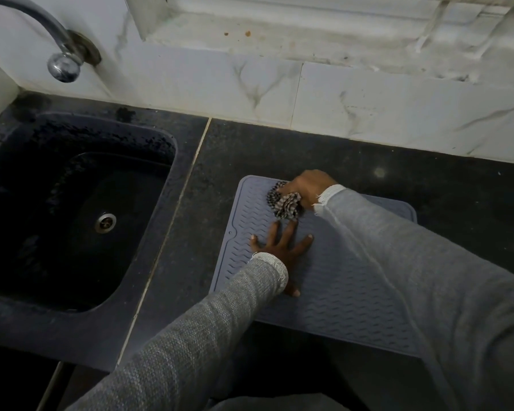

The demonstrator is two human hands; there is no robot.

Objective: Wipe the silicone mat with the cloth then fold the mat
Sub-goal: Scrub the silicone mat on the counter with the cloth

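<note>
A grey-blue silicone mat (pixel 333 295) with a wavy ribbed pattern lies flat on the dark countertop, to the right of the sink. My right hand (pixel 307 185) is at the mat's far left part, shut on a bunched black-and-white checked cloth (pixel 284 203) that presses on the mat. My left hand (pixel 282 250) lies flat on the mat just in front of the cloth, fingers spread, holding nothing. Both arms wear grey knit sleeves, and the right sleeve hides much of the mat's right side.
A dark sink (pixel 72 209) with a metal drain (pixel 105 222) is set in the counter at the left. A chrome tap (pixel 63 63) juts from the white marble-tiled wall (pixel 309 93) above it. Dark countertop (pixel 442 185) lies beyond the mat, and a window ledge (pixel 279 28) sits above the wall tiles.
</note>
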